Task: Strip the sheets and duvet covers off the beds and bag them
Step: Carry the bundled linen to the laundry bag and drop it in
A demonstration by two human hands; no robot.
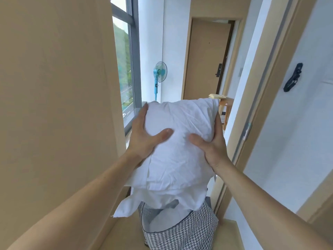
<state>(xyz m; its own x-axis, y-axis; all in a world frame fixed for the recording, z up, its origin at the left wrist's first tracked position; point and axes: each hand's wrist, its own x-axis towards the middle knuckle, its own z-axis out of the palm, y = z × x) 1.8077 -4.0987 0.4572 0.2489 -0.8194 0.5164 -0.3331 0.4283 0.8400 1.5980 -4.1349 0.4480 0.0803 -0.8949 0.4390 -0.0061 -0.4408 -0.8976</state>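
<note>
Your left hand (142, 136) holds the left side of the linen (180, 118). Its fingers (143, 112) lie close together up the bundle's left edge, and the thumb is spread wide across the near face, dented into the cloth.

The linen is a white, creased, puffed bundle, held up in the air between both hands, just above the bag (191, 231). Loose corners and folds hang from its lower end down to the bag's open mouth. The bag is grey-and-white houndstooth, low and near you, with more white cloth inside.

Your right hand (213, 152) grips the bundle's right side, a little lower. Its thumb presses into the near face. Its fingers go round behind the cloth and are hidden, so you cannot tell how they lie.

Both forearms are bare and reach forward, closing in on the bundle. Far behind stand a window (124, 60), a blue fan (160, 71) and a brown door (203, 56).
</note>
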